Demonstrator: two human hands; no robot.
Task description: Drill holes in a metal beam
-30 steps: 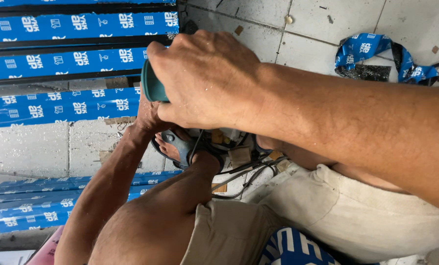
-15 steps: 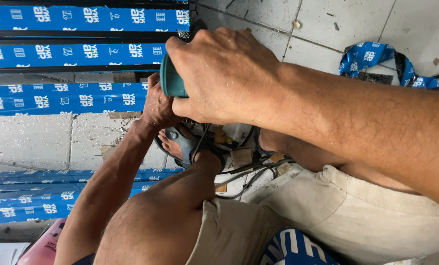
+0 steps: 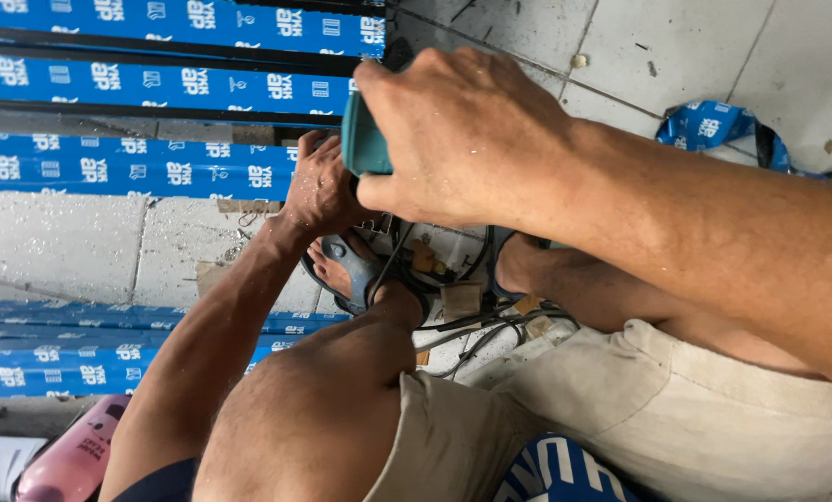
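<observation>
Hands at upper centre of the frame. The right hand [image 3: 467, 139] was wrapped tight around a teal power tool [image 3: 364, 144], of which only a narrow strip showed beside the fingers; its type could not be made out. The left hand [image 3: 321, 186] lay just left of it, fingers curled and pressed on the end of the blue-wrapped bars [image 3: 156, 167] that ran in from the left edge; whether it gripped anything was unclear. Below, a sandalled foot [image 3: 355, 270] rested among black cables [image 3: 471, 325]. A pink bottle [image 3: 67, 455] sat at lower left.
</observation>
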